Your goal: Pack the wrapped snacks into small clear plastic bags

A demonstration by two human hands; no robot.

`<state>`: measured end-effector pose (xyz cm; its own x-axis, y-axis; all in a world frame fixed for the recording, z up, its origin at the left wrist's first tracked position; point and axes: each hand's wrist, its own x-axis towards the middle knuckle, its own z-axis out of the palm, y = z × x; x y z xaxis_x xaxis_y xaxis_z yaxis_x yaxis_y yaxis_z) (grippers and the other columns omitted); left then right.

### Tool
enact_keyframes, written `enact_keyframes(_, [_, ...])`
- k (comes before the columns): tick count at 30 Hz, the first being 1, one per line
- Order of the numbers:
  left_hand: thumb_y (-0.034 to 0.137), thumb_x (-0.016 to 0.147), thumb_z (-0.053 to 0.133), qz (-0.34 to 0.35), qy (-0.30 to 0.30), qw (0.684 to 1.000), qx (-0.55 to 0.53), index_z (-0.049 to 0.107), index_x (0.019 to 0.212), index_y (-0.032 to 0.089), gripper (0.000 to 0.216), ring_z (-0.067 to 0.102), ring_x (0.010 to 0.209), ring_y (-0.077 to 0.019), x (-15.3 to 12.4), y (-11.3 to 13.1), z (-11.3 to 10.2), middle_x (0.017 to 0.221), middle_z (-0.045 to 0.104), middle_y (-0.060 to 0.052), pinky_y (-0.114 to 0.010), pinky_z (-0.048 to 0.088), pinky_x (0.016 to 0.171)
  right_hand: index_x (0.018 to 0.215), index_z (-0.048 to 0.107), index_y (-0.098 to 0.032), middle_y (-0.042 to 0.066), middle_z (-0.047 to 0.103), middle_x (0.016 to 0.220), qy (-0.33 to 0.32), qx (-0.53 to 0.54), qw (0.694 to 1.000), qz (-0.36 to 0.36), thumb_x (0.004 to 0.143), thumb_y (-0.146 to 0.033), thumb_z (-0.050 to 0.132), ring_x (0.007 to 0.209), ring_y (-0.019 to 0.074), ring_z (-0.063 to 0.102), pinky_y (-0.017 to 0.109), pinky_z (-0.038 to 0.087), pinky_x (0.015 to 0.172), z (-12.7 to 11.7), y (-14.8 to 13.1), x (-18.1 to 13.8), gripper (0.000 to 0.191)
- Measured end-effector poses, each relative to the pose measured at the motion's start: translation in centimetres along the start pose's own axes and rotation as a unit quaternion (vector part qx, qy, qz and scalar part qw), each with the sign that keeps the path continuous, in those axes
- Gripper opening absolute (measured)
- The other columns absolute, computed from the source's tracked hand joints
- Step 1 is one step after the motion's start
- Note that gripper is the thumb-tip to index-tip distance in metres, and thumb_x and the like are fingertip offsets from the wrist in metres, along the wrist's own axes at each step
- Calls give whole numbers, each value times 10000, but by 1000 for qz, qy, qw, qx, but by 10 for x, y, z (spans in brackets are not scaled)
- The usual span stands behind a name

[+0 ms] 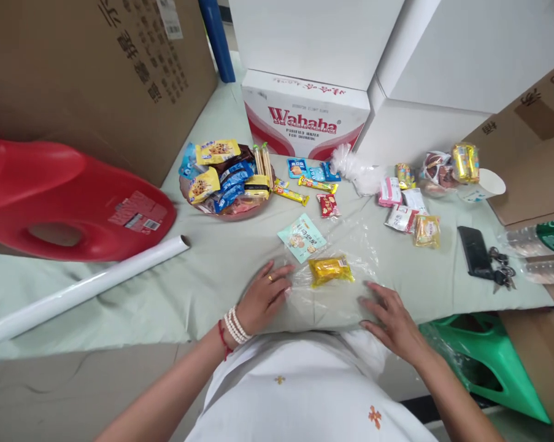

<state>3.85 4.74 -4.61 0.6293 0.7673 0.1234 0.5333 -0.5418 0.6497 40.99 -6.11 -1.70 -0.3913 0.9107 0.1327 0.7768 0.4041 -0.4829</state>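
Observation:
A clear plastic bag [304, 306] lies flat on the pale green cloth in front of me. On it rests a yellow-wrapped snack [330, 271], and a light green snack packet [302, 237] lies just beyond, at the bag's far left. My left hand [266, 296] is on the bag's left side, fingers apart and holding nothing that I can see. At the right edge of the bag, my right hand [389, 316] has its fingers spread. Neither hand touches the yellow snack.
A bowl [240, 213] heaped with snacks stands behind on the left, loose packets near it. A white tube [88, 288] and red jug [74, 196] lie left. Right are more packets, a paper cup [486, 186], a black phone [474, 250], keys and bottles. Boxes [304, 116] line the back.

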Motion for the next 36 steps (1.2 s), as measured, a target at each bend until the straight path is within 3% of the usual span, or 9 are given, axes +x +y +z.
enact_keyframes(3, [311, 1047, 382, -23, 28, 999, -30, 659, 978, 221, 299, 640, 1251, -216, 3, -1, -3, 1293, 721, -113, -505, 375, 1212, 1113, 725, -296, 110, 648, 1343, 24, 51, 998, 4, 1004, -258, 593, 1236, 295, 603, 515, 541, 1002, -5, -2, 12, 175])
enact_keyframes(10, [351, 1055, 328, -116, 115, 986, -31, 614, 936, 214, 339, 658, 980, -239, 26, 7, 1, 1041, 721, -98, -417, 514, 895, 887, 671, -206, 36, 695, 827, -17, 158, 976, 147, 1023, -469, 504, 776, 182, 633, 300, 504, 735, -48, 17, 94, 340])
enact_keyframes(15, [292, 907, 537, -230, 192, 948, 106, 577, 770, 219, 161, 603, 912, -310, 50, 4, 13, 878, 645, -110, -467, 494, 857, 900, 697, -186, 43, 686, 782, -128, -10, 965, 228, 970, -364, 514, 725, 189, 583, 275, 416, 674, -47, 46, 149, 265])
enact_keyframes(18, [227, 861, 555, -250, 234, 933, 113, 619, 925, 196, 95, 614, 991, -321, 56, 4, 18, 990, 659, -130, -473, 495, 897, 1191, 697, -163, 135, 718, 1090, -74, -113, 977, 163, 959, -331, 553, 995, 272, 613, 335, 448, 869, -33, 44, 181, 321])
enact_keyframes(22, [266, 889, 560, -260, 250, 930, 68, 579, 1185, 154, 317, 643, 1017, -298, 53, 13, 19, 1110, 675, -139, -456, 495, 915, 1528, 452, -128, 191, 603, 1392, -53, -72, 991, 101, 907, -404, 680, 1302, 347, 485, 408, 404, 1062, -6, 26, 215, 718])
enact_keyframes(24, [373, 894, 618, -270, 238, 930, 69, 504, 1343, 140, 518, 648, 1076, -310, 52, 19, 19, 1183, 679, -149, -455, 484, 931, 1509, 468, -122, 185, 660, 1283, -58, -63, 986, 142, 853, -383, 746, 1242, 350, 515, 396, 438, 996, 3, 20, 228, 759])
enact_keyframes(27, [470, 844, 707, -304, 196, 926, 107, 414, 1472, 129, 773, 643, 1142, -349, 57, 24, 16, 1187, 696, -157, -454, 463, 929, 1270, 674, -150, 101, 723, 959, -84, -50, 979, 177, 842, -260, 726, 992, 273, 598, 307, 439, 820, 3, 19, 238, 445])
enact_keyframes(31, [415, 893, 663, -340, 120, 923, 134, 596, 1313, 169, 491, 673, 1061, -336, 69, 23, 12, 966, 738, -103, -433, 435, 894, 1027, 778, -169, 8, 648, 723, -107, 30, 985, 130, 914, -205, 609, 724, 166, 570, 254, 394, 703, -19, 19, 231, 207])
enact_keyframes(36, [342, 934, 584, -338, 124, 926, 112, 688, 1065, 211, 213, 675, 921, -292, 73, 18, 13, 766, 688, -46, -409, 398, 864, 1245, 757, -260, 54, 641, 874, -151, 46, 983, -91, 983, -191, 529, 845, 187, 567, 266, 417, 764, -34, -11, 184, 354])
